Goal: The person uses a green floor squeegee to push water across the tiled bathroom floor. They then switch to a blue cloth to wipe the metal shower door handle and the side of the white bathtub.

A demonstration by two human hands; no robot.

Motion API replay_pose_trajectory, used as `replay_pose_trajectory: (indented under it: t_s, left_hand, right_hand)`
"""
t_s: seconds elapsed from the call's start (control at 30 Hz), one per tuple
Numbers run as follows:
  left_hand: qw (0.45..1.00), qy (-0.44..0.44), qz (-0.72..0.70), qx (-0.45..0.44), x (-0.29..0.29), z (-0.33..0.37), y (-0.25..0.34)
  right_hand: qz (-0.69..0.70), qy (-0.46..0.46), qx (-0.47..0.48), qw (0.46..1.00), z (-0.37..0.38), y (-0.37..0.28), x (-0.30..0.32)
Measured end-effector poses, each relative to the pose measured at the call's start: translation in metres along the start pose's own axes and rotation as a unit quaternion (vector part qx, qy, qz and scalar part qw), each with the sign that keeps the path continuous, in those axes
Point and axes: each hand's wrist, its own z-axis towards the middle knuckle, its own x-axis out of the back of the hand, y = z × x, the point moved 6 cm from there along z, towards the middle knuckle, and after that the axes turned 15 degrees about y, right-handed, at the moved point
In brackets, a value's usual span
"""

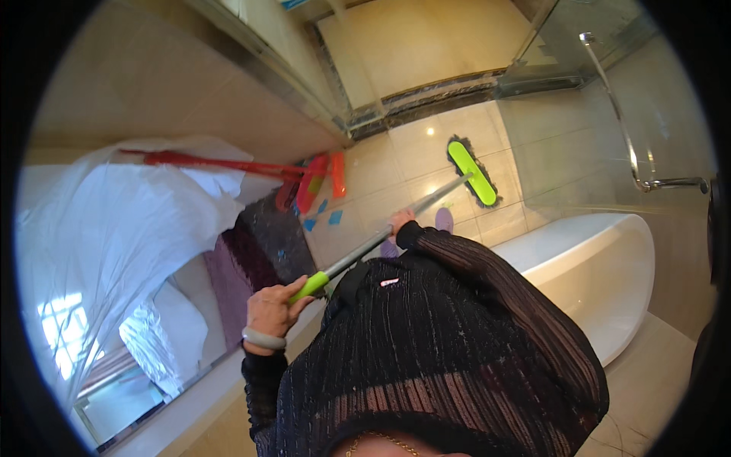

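A long mop runs diagonally across the front of my body, with a grey pole (358, 253) and a bright green end grip. My left hand (272, 311), with a pale bangle at the wrist, is wrapped round that green grip. Further along the pole, my right hand (401, 221) is closed on the grey shaft. The mop's flat green head (472, 174), edged with dark fringe, rests on the beige tiles ahead and to the right. Purple slippers (444, 220) show under me, one mostly hidden behind my right hand and clothing.
A white bathtub (579, 266) stands at my right, below a glass panel with a metal bar (620, 114). To the left are a red long-handled broom (221, 163), an orange piece (338, 175), blue scraps (335, 218), a dark mat (282, 240) and clear plastic sheeting (137, 206).
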Motion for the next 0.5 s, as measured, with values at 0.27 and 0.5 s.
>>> replay_pose_trajectory:
  t_s: [0.27, 0.5]
  left_hand:
    - [0.977, 0.007, 0.001, 0.212, 0.094, -0.078, -0.034]
    - [0.978, 0.007, -0.018, 0.207, 0.085, -0.048, 0.006]
  right_hand:
    - [0.197, -0.15, 0.291, 0.924, 0.031, -0.198, 0.054]
    - [0.149, -0.117, 0.286, 0.939, 0.048, -0.168, 0.046]
